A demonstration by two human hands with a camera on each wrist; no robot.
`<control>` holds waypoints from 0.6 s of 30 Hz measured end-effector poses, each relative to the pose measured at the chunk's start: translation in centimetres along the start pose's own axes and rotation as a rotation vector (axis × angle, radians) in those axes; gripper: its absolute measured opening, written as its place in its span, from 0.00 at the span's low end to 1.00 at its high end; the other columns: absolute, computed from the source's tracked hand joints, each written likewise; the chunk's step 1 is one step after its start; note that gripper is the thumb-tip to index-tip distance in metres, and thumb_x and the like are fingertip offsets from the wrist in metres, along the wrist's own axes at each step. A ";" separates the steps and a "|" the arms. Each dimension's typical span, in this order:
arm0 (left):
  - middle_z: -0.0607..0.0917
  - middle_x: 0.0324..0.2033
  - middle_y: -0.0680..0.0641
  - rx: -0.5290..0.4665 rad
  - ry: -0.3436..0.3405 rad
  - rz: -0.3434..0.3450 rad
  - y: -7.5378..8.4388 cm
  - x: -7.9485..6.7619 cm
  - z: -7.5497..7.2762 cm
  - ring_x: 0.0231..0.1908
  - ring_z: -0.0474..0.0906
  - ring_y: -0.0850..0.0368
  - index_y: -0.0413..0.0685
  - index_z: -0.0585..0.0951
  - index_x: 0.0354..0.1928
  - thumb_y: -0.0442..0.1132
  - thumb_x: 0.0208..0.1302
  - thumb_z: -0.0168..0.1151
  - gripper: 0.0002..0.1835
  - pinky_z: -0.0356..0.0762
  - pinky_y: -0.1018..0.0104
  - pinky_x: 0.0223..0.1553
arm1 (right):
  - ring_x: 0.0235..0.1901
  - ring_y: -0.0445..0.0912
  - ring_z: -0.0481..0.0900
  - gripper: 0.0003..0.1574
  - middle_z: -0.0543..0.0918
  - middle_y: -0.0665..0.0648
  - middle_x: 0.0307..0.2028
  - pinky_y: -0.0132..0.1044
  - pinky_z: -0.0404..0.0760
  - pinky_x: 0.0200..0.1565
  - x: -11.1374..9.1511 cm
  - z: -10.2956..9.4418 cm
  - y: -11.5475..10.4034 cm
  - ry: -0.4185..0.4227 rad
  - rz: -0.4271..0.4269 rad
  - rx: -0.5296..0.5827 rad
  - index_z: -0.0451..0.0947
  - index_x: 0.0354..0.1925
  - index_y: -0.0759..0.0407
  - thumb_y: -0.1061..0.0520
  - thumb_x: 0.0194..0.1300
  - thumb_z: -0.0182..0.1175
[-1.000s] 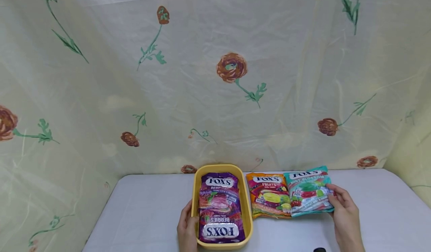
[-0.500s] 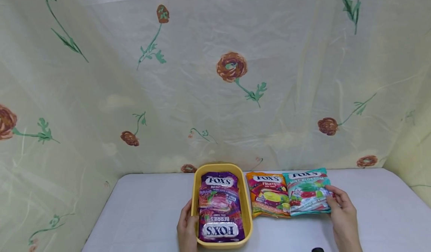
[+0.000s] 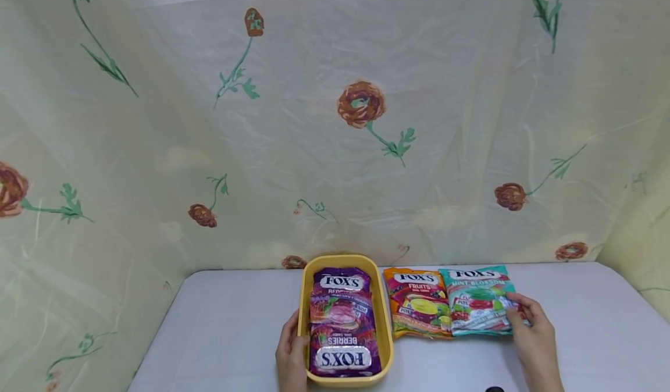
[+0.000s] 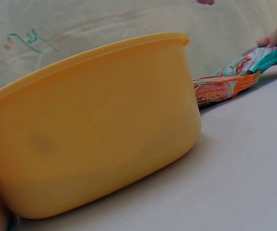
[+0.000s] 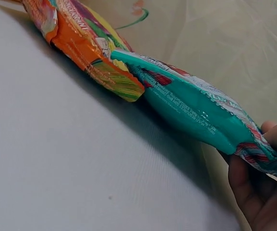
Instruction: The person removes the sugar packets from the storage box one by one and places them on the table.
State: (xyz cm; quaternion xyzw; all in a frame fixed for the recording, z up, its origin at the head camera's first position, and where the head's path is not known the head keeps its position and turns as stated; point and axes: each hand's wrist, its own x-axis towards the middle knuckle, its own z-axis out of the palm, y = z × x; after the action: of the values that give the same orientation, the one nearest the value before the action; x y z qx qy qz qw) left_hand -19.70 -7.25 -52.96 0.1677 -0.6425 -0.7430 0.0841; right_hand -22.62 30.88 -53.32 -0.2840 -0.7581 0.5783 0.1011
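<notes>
In the head view, my left hand (image 3: 292, 351) holds the left side of a yellow plastic tub (image 3: 386, 345); its grip is largely hidden in the left wrist view. Inside the tub lies a purple Fox's Berries candy bag (image 3: 342, 322). My right hand (image 3: 535, 337) pinches the right edge of a teal Fox's Mint Blossom candy bag (image 3: 478, 299). That edge is raised off the table in the right wrist view, and the bag's left edge overlaps an orange Fox's Fruits candy bag (image 3: 420, 305). The orange bag lies just right of the tub.
Everything stands on a white table (image 3: 225, 328). A pale curtain (image 3: 293, 148) with printed flowers hangs behind it and at both sides. A small dark object (image 3: 494, 389) shows at the bottom edge of the head view.
My right hand has brought the teal bag slightly left and lower, so it lies flatter beside the orange bag. The left hand and the tub have stayed in place.
</notes>
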 end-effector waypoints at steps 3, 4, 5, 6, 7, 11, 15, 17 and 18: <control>0.66 0.67 0.34 -0.001 0.003 -0.003 0.0 0.0 0.0 0.68 0.60 0.38 0.40 0.65 0.65 0.29 0.55 0.45 0.31 0.62 0.47 0.67 | 0.69 0.47 0.56 0.25 0.62 0.60 0.70 0.31 0.64 0.64 0.2 0.1 0.1 0.001 -0.020 -0.042 0.64 0.65 0.49 0.50 0.72 0.43; 0.66 0.66 0.34 -0.002 0.003 -0.001 0.0 0.0 0.0 0.68 0.60 0.38 0.39 0.65 0.65 0.29 0.55 0.45 0.31 0.62 0.47 0.67 | 0.70 0.50 0.55 0.26 0.62 0.61 0.70 0.39 0.62 0.67 0.2 0.1 0.1 0.002 -0.027 -0.050 0.63 0.65 0.51 0.50 0.72 0.43; 0.66 0.66 0.34 -0.002 0.003 -0.001 0.0 0.0 0.0 0.68 0.60 0.38 0.39 0.65 0.65 0.29 0.55 0.45 0.31 0.62 0.48 0.67 | 0.70 0.52 0.54 0.26 0.62 0.62 0.69 0.45 0.60 0.69 0.2 0.1 0.1 0.003 -0.040 -0.061 0.63 0.65 0.53 0.51 0.72 0.43; 0.66 0.66 0.34 -0.004 0.003 0.001 0.0 0.0 0.0 0.68 0.60 0.38 0.39 0.65 0.65 0.29 0.55 0.45 0.31 0.62 0.48 0.66 | 0.70 0.54 0.54 0.27 0.62 0.63 0.69 0.50 0.57 0.70 0.1 0.1 0.1 0.004 -0.053 -0.069 0.62 0.66 0.56 0.52 0.71 0.43; 0.66 0.66 0.34 -0.003 0.003 0.002 0.0 0.0 0.0 0.68 0.60 0.38 0.39 0.65 0.65 0.29 0.55 0.45 0.31 0.62 0.48 0.66 | 0.70 0.55 0.55 0.27 0.62 0.64 0.69 0.51 0.57 0.69 0.1 0.0 0.1 0.002 -0.073 -0.082 0.62 0.66 0.59 0.52 0.71 0.43; 0.66 0.66 0.34 -0.004 0.000 0.006 0.0 0.0 0.0 0.68 0.60 0.38 0.39 0.65 0.65 0.29 0.55 0.45 0.31 0.62 0.48 0.66 | 0.70 0.61 0.53 0.28 0.62 0.68 0.68 0.58 0.54 0.69 0.0 -0.1 0.1 -0.011 -0.132 -0.178 0.61 0.65 0.63 0.54 0.71 0.43; 0.66 0.66 0.34 -0.007 -0.001 0.012 -0.1 0.0 0.0 0.67 0.61 0.38 0.39 0.65 0.65 0.29 0.55 0.44 0.31 0.63 0.48 0.66 | 0.69 0.67 0.53 0.28 0.60 0.71 0.68 0.63 0.53 0.67 0.0 -0.2 0.0 -0.020 -0.171 -0.300 0.61 0.66 0.63 0.54 0.71 0.43; 0.66 0.66 0.34 -0.004 0.000 0.012 -0.1 0.0 0.0 0.67 0.61 0.38 0.39 0.65 0.65 0.29 0.55 0.45 0.31 0.63 0.48 0.66 | 0.68 0.69 0.54 0.28 0.61 0.72 0.67 0.64 0.54 0.66 -0.1 -0.2 0.1 -0.018 -0.185 -0.346 0.62 0.66 0.62 0.54 0.71 0.43; 0.67 0.66 0.34 -0.006 0.000 0.017 -0.2 -0.1 0.0 0.67 0.62 0.39 0.39 0.66 0.65 0.29 0.55 0.45 0.31 0.63 0.49 0.66 | 0.67 0.69 0.54 0.28 0.61 0.72 0.67 0.65 0.55 0.66 -0.1 -0.2 0.1 -0.017 -0.191 -0.367 0.62 0.66 0.61 0.54 0.71 0.43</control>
State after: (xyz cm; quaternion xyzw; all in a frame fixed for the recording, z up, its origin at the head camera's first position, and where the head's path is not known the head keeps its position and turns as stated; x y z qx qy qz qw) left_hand -19.63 -7.20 -53.11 0.1621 -0.6416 -0.7442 0.0908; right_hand -22.40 31.01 -53.36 -0.2193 -0.8751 0.4207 0.0957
